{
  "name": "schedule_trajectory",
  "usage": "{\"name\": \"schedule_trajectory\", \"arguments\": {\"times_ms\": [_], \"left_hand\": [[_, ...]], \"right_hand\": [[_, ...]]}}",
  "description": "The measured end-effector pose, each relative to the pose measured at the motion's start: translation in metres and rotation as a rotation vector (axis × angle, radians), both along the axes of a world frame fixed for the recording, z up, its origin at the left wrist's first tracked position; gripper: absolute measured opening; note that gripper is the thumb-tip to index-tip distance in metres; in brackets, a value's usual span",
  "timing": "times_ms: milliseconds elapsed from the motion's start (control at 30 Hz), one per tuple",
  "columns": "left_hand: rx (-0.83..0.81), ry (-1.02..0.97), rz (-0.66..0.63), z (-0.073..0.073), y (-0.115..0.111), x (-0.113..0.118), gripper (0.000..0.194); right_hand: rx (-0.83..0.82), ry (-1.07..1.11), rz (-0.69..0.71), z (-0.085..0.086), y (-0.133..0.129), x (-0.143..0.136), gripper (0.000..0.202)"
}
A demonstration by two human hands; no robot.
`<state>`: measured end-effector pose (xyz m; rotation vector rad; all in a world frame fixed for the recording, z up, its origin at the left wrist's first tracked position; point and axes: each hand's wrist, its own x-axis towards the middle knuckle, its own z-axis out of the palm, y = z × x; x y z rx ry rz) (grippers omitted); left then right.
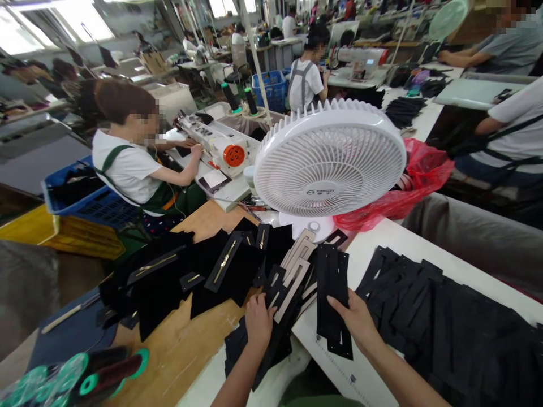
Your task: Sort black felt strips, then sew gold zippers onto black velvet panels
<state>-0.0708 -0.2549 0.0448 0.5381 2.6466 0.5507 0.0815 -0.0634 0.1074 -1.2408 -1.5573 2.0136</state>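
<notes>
My right hand grips flat black slotted strips, thumb on top, above the white table. These strips overlap, and small holes show at their ends. My left hand has its fingers curled at the edge of a small black slotted piece; the fingertips are partly hidden. Around that piece lie beige slotted strips and more dark strips in a loose heap. Black cloth panels lie to the left, and a black piece with a gold zipper rests on them.
A white fan stands just ahead of my hands. Many black strips cover the right table. Thread spools lie at lower left. A co-worker sits at a sewing machine. A red plastic bag lies behind the fan.
</notes>
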Motion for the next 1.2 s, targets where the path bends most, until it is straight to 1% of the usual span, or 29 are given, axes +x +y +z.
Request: {"name": "schedule_trajectory", "arguments": {"times_ms": [100,167,233,300,400,533,633,700,800,900,1000,1100,1200], "left_hand": [[-0.020,-0.046,0.016,-0.005,-0.012,-0.004,0.029],[0.004,-0.085,0.016,-0.008,-0.015,-0.006,0.026],[0.051,-0.106,0.018,-0.007,-0.017,-0.006,0.022],[0.117,-0.112,0.018,-0.002,-0.018,-0.006,0.019],[0.232,-0.125,0.020,0.012,-0.020,-0.004,0.022],[0.385,-0.248,0.030,0.033,-0.020,-0.003,0.029],[0.479,-0.373,0.097,0.046,-0.017,-0.003,0.037],[0.535,-0.439,0.152,0.051,-0.015,-0.004,0.041],[0.598,-0.518,0.198,0.056,-0.011,-0.005,0.043],[0.630,-0.567,0.220,0.059,-0.010,-0.004,0.045],[0.640,-0.577,0.202,0.062,-0.009,0.002,0.043],[0.642,-0.546,0.162,0.065,-0.008,0.008,0.040],[0.607,-0.533,0.168,0.062,-0.009,0.011,0.044]], "right_hand": [[-0.024,0.017,0.021,0.001,0.001,0.000,0.040],[-0.052,0.030,0.036,0.004,0.000,0.000,0.041],[-0.091,0.041,0.051,0.007,-0.001,0.000,0.042],[-0.138,0.053,0.067,0.011,-0.003,-0.002,0.043],[-0.212,0.074,0.091,0.012,-0.006,-0.006,0.044],[-0.298,0.087,0.120,0.011,-0.013,-0.016,0.044],[-0.365,0.094,0.155,0.015,-0.021,-0.023,0.043],[-0.417,0.105,0.195,0.018,-0.025,-0.027,0.041],[-0.491,0.124,0.261,0.022,-0.032,-0.033,0.040],[-0.544,0.148,0.305,0.022,-0.039,-0.041,0.041],[-0.573,0.171,0.341,0.018,-0.047,-0.053,0.043],[-0.568,0.176,0.352,0.012,-0.053,-0.065,0.045],[-0.550,0.150,0.348,0.010,-0.055,-0.068,0.043]]}}
